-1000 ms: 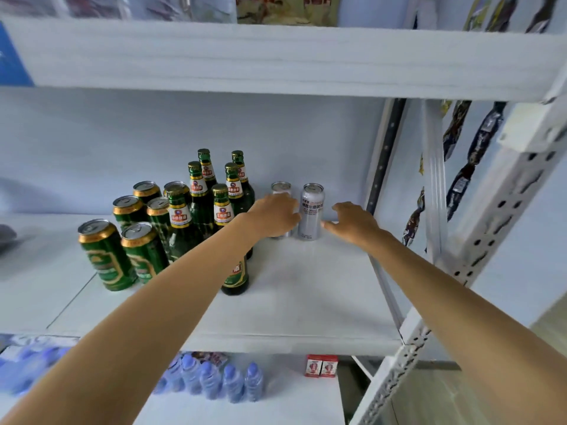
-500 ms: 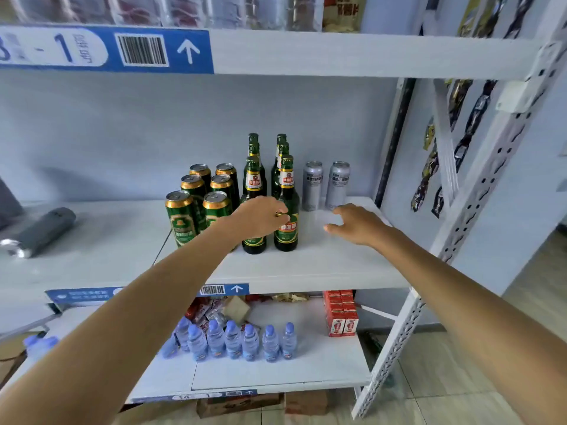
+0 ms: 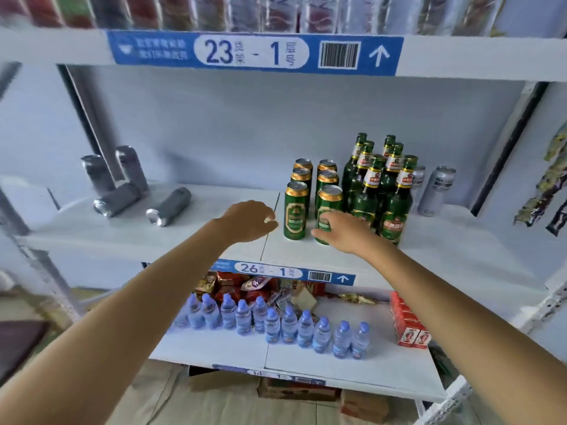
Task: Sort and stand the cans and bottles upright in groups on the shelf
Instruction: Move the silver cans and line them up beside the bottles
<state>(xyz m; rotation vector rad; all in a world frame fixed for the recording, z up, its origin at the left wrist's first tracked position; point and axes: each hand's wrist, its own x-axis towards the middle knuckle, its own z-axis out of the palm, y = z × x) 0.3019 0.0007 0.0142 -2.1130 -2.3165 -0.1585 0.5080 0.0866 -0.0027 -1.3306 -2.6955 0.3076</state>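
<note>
Left hand (image 3: 248, 220) hovers above the shelf (image 3: 153, 237) near its front edge, fingers curled loosely, holding nothing. Right hand (image 3: 343, 230) is spread open — fingertips touching the front-right green can (image 3: 327, 210). Green bottles (image 3: 380, 191) stand upright just beside; two grey cans (image 3: 144, 202) lie toppled toward the left end.
</note>
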